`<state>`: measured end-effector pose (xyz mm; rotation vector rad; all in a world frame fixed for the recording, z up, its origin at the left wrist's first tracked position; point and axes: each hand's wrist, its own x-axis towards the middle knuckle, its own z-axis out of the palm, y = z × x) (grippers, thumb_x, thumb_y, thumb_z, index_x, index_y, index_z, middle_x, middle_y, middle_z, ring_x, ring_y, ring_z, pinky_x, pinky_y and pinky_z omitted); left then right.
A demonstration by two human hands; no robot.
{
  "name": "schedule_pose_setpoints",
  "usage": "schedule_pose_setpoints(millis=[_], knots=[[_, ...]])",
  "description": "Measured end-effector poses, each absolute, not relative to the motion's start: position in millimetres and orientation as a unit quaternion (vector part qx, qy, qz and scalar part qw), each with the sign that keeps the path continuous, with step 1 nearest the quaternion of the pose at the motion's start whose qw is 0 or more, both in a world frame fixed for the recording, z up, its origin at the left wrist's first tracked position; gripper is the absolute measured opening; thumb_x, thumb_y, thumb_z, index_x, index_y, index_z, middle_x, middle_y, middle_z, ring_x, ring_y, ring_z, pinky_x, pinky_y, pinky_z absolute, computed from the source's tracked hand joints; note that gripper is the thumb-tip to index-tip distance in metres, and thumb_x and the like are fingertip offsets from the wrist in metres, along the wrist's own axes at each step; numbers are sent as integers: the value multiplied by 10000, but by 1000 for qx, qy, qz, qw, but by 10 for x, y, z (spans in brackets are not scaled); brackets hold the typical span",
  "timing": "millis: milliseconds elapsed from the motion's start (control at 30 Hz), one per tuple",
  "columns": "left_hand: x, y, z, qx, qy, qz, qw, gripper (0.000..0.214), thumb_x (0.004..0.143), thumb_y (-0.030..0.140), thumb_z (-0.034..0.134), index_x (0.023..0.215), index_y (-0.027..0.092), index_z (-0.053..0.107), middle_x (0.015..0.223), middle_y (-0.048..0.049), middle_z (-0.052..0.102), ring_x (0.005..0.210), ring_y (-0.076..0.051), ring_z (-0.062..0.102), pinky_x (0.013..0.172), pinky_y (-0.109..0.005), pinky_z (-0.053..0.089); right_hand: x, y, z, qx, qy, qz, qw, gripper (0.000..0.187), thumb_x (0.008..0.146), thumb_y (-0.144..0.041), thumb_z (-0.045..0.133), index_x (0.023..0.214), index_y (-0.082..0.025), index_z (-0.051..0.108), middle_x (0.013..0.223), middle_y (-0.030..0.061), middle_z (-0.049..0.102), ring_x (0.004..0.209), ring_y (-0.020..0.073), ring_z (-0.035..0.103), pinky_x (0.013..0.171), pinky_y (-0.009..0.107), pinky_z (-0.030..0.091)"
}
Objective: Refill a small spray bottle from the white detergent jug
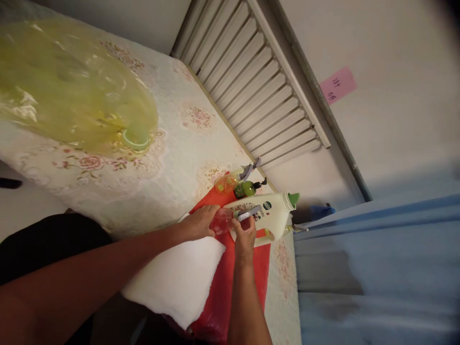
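Note:
My left hand [201,222] is wrapped round the body of a small see-through pump bottle [221,221] that looks pinkish red. At its neck, my right hand [245,235] has its fingers closed on the pale pump top [249,213]. Right behind the bottle is a large cream jug [276,215] with a green cap and a printed label. A green pump bottle [246,189] and a clear orange-tinted pump bottle [226,183] are just beyond. Beneath my forearms lies a folded white towel [176,278], on a red sheet [223,287].
A flower-patterned cloth [172,129] covers the table. Yellow plastic bags [72,86] with a pale green ring-shaped item [135,139] lie at the far left. A metal rack [251,76] lines the wall, near a pink note [338,85]. Blue curtain [381,258] hangs at right.

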<state>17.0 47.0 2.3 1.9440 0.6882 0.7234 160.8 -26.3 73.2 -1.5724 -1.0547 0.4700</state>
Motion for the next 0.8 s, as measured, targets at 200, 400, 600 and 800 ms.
schedule_pose_setpoints(millis=[200,400,600,800], knots=[[159,461,45,793,282,294,453,647,656,132,744,1243,196,481,1240,-115,612,1197,-309,575,1015,-418,489,1574,-283,766,-671,-434,205,565,298,717,-354,738,945,-170,679,972,63,750,951,224,677,893,371,519],[150,465,81,794,279,284,459,654,655,131,741,1252,211,486,1248,-96,609,1218,-321,567,1018,-420,478,1522,-204,688,-718,-381,113,571,394,569,-340,803,875,-184,611,815,21,718,775,195,652,779,336,535],[155,455,65,792,284,292,454,629,669,132,741,1241,177,486,1256,-128,605,1230,-322,558,1026,-421,477,1590,-327,735,-650,-466,217,560,362,770,-345,716,1085,-174,661,1102,77,728,1074,231,661,986,386,491],[150,455,70,797,283,291,448,639,658,121,743,1236,186,477,1233,-112,610,1206,-312,574,1018,-415,481,1616,-254,730,-705,-419,158,550,299,642,-308,782,880,-179,656,873,31,735,855,216,676,873,376,530]])
